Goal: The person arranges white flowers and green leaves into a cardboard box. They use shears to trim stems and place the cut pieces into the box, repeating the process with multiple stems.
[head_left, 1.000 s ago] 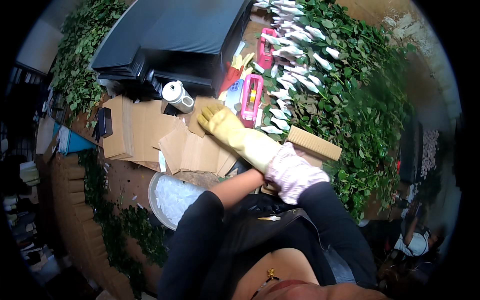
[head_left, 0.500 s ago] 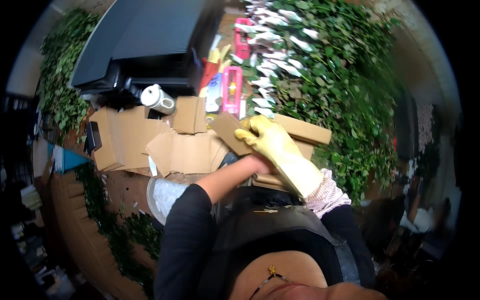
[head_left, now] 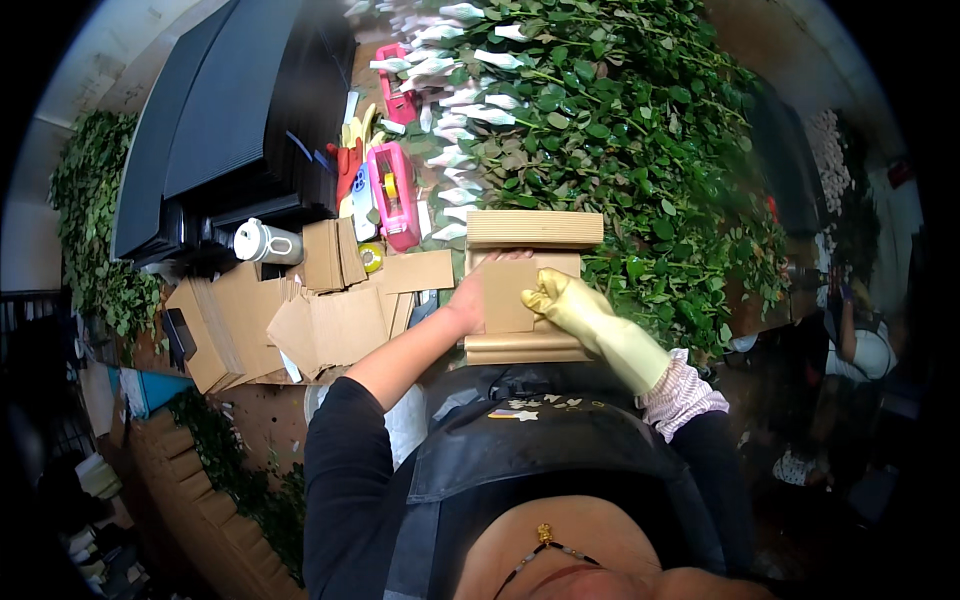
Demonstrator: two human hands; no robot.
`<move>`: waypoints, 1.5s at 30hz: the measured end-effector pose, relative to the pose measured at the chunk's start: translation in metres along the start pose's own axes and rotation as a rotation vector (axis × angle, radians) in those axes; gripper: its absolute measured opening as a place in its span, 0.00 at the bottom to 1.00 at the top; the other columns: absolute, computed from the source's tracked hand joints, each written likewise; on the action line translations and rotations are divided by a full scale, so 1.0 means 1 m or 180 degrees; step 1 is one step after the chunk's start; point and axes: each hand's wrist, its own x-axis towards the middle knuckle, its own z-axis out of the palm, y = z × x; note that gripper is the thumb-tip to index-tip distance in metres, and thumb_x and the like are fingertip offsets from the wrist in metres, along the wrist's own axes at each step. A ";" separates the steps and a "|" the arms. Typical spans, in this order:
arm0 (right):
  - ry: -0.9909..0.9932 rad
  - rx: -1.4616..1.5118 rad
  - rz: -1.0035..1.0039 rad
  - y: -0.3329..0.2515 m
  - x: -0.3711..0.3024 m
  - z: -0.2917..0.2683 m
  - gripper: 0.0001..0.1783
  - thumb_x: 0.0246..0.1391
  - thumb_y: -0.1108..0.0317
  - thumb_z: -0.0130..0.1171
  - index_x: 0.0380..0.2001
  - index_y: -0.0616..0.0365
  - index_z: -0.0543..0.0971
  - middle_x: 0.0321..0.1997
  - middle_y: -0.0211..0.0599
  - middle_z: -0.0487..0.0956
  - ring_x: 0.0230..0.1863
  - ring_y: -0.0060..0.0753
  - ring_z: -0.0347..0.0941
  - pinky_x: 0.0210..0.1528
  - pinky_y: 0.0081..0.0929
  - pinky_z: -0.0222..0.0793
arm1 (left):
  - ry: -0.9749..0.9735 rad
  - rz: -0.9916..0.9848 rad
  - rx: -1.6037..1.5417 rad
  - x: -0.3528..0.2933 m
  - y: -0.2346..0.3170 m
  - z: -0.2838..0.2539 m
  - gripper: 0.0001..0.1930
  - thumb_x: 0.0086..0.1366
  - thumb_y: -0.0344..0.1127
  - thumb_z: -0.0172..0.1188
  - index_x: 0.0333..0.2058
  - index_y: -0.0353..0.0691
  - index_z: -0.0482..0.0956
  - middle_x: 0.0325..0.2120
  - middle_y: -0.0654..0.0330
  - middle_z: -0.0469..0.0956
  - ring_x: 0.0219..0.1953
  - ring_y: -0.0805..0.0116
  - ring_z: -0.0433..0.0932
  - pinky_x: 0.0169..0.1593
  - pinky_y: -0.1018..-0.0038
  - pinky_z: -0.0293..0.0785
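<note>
A flat brown cardboard piece [head_left: 510,297] is held upright-looking between my hands, over a folded corrugated cardboard wrapper [head_left: 535,228]. My bare left hand [head_left: 472,298] grips the piece at its left side; the fingertips show along its far edge, and the rest of the fingers are hidden behind it. At the right edge of the piece, my right hand [head_left: 560,300], in a yellow rubber glove, is closed with curled fingers on it. The wrapper's rolled near edge [head_left: 525,348] lies close to my apron.
Leafy rose stems [head_left: 640,170] with white-wrapped heads [head_left: 455,160] cover the table beyond and to the right. At the left are cardboard sheets [head_left: 330,325], a white tumbler [head_left: 268,243], a pink tape dispenser [head_left: 395,195] and stacked black corrugated sheets [head_left: 225,110].
My gloved right hand has brought the cardboard piece rightward and over the wrapper. My left hand has come out from under my right wrist to the left side. The wrapper now lies straighter before me.
</note>
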 end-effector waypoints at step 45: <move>0.1720 0.3387 -0.1679 0.054 0.112 -0.170 0.26 0.75 0.58 0.43 0.74 0.41 0.66 0.82 0.35 0.57 0.83 0.33 0.44 0.83 0.40 0.34 | 0.0059 -0.0315 -0.0478 -0.019 0.022 -0.060 0.08 0.59 0.29 0.71 0.38 0.37 0.87 0.41 0.54 0.84 0.44 0.53 0.84 0.48 0.62 0.82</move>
